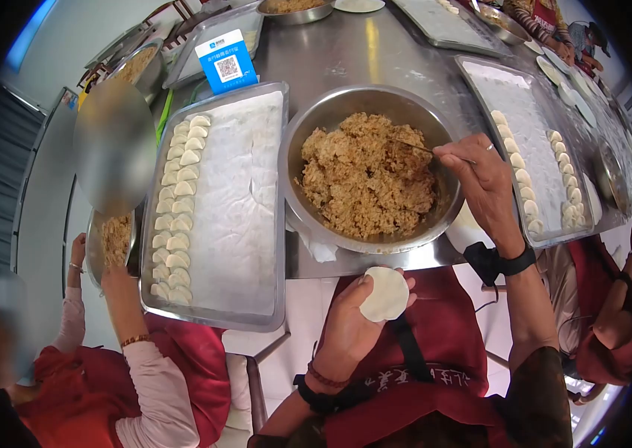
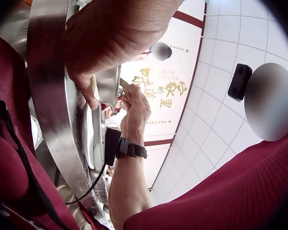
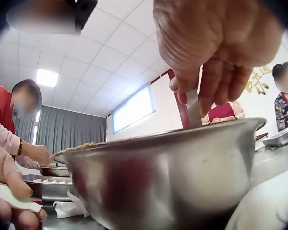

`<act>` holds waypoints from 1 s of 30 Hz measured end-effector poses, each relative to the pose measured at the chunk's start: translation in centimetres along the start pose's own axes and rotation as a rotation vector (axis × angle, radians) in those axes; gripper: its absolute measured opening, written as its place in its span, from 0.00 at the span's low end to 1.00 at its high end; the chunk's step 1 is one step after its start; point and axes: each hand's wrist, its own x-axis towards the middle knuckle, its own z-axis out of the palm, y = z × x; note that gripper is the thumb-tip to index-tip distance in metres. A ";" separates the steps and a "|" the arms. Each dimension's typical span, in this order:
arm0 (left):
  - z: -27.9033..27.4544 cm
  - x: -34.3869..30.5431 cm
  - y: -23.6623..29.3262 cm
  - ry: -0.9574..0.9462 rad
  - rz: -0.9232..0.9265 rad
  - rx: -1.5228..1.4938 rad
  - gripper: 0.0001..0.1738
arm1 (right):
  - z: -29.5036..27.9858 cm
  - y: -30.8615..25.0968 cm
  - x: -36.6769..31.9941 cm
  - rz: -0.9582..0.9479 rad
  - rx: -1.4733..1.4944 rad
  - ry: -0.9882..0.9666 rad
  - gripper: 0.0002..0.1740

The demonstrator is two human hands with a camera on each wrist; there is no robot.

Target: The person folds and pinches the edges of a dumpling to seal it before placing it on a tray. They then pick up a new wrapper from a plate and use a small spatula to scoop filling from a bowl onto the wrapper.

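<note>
A round white dumpling wrapper (image 1: 386, 295) lies across the fingers of my left hand (image 1: 353, 325), below the near rim of a big steel bowl (image 1: 297, 201). In the right wrist view the left thumb presses on the wrapper (image 3: 14, 200), with fingers curled under it. Brown minced filling (image 1: 364, 175) is heaped in the bowl. Over the bowl's right side, my right hand (image 1: 486, 179) grips a thin, flat metal utensil (image 1: 422, 148); its far end is sunk in the filling and hidden. The right wrist view shows the utensil's handle (image 3: 194, 110) pinched between thumb and fingers.
Left of the bowl is a lined tray (image 1: 237, 187) with rows of folded dumplings (image 1: 179, 224). Another dumpling tray (image 1: 491, 86) stands to the right. A blue QR-code card (image 1: 226, 63) stands behind the left tray. At left, a person's hand (image 1: 122, 295) reaches into another filling bowl (image 1: 94, 250).
</note>
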 end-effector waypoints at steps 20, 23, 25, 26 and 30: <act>-1.3 0.0 -0.4 -0.119 0.025 -0.100 0.20 | 0.8 -4.1 -3.3 -0.234 -0.038 -0.228 0.08; -2.2 0.4 -1.0 -0.256 0.119 -0.162 0.21 | 1.2 -2.9 -4.4 -0.392 -0.019 -0.197 0.09; -3.2 1.1 -1.9 -0.236 0.180 -0.152 0.20 | 1.0 -3.7 -4.7 -0.357 -0.020 -0.232 0.07; -2.9 0.9 -1.6 -0.193 0.187 -0.140 0.20 | 0.8 -4.6 -4.6 -0.339 -0.022 -0.257 0.06; -2.1 0.6 -1.0 -0.155 0.168 -0.098 0.18 | 1.1 -4.6 -5.3 -0.311 0.050 -0.279 0.05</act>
